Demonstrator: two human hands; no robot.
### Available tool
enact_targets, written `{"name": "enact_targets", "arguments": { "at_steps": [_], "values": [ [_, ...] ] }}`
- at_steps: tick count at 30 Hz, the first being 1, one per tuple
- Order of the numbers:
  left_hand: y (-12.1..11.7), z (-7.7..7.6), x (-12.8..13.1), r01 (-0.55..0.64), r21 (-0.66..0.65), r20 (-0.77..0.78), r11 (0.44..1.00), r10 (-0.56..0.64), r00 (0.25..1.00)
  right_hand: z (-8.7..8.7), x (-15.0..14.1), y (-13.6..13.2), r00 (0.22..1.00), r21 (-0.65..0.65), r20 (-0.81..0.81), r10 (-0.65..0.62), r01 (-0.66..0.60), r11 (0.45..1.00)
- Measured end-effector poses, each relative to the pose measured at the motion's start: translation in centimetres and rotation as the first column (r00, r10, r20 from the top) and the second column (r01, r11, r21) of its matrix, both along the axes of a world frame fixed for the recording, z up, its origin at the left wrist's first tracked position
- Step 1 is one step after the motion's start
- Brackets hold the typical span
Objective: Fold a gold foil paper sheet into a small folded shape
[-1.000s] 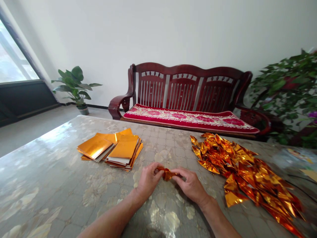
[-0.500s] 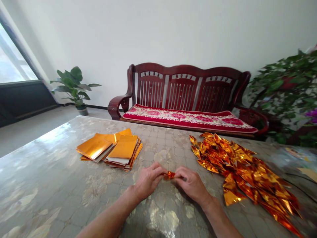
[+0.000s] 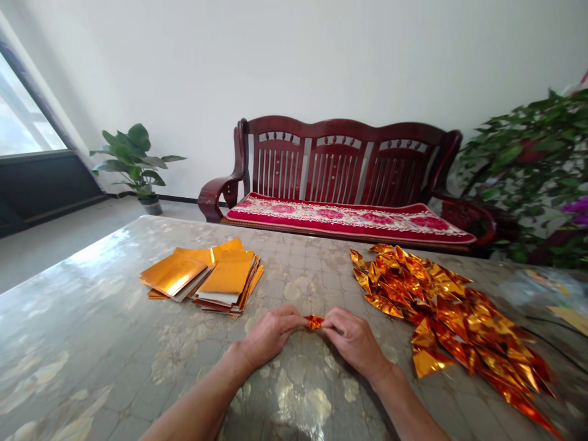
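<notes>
My left hand [image 3: 271,334] and my right hand [image 3: 351,340] meet at the middle of the table, both pinched on a small folded piece of gold foil paper [image 3: 314,321] held just above the tabletop. Most of the piece is hidden between my fingers. To the left lies a stack of flat gold foil sheets [image 3: 202,275]. On the right spreads a heap of folded gold foil pieces [image 3: 450,312].
The table [image 3: 92,343] has a glossy floral cover. Behind it stands a dark red wooden bench [image 3: 340,165] with a red cushion. A potted plant [image 3: 133,162] sits on the floor at the left, and a leafy plant [image 3: 537,171] at the right.
My hands have drawn closer together and pressed the foil piece smaller; less of it shows between the fingers now. The view has shifted slightly.
</notes>
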State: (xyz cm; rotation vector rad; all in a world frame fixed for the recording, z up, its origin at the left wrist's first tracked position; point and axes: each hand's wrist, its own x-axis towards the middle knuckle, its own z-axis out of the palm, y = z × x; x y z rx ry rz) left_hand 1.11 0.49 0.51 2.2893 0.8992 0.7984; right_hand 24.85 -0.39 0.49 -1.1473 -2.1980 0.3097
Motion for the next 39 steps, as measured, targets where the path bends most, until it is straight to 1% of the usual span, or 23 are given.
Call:
{"name": "enact_targets", "arguments": {
  "at_steps": [5, 10, 13, 18, 26, 30, 34, 39],
  "values": [
    [0.3, -1.2, -0.1, -0.057, 0.010, -0.005, 0.998, 0.057, 0.998, 0.1, 0.0, -0.1, 0.997, 0.047, 0.066, 0.026, -0.029, 0.998],
    [0.2, -1.3, 0.0, -0.125, 0.011, -0.010, 0.992, 0.126, 0.992, 0.4, -0.2, -0.3, 0.987, 0.110, 0.151, 0.062, -0.079, 0.991],
    [0.2, -1.4, 0.3, -0.145, 0.004, 0.005, 0.989, 0.145, 0.989, 0.4, -0.4, -0.4, 0.984, 0.111, 0.166, 0.062, -0.081, 0.991],
    [0.2, -1.7, 0.7, -0.138, -0.022, 0.034, 0.990, 0.139, 0.990, -0.1, -0.5, -0.5, 0.993, 0.096, 0.098, 0.067, -0.077, 0.992],
    [0.0, -1.5, 1.2, -0.175, -0.087, 0.076, 0.981, 0.182, 0.980, -0.9, -1.2, -0.6, 0.996, 0.087, -0.043, 0.082, -0.078, 0.993],
    [-0.3, -1.5, 1.5, -0.200, -0.098, 0.115, 0.975, 0.211, 0.971, -0.8, -1.5, -0.8, 0.991, 0.114, -0.102, 0.092, -0.080, 0.990],
    [-0.6, -1.0, 1.8, -0.207, -0.120, 0.157, 0.971, 0.224, 0.962, -0.4, -2.0, -1.1, 0.988, 0.105, -0.124, 0.086, -0.073, 0.992],
    [-1.0, -0.7, 2.1, -0.223, -0.099, 0.209, 0.970, 0.239, 0.948, -0.2, -2.4, -1.4, 0.982, 0.124, -0.172, 0.074, -0.053, 0.991]
  ]
}}
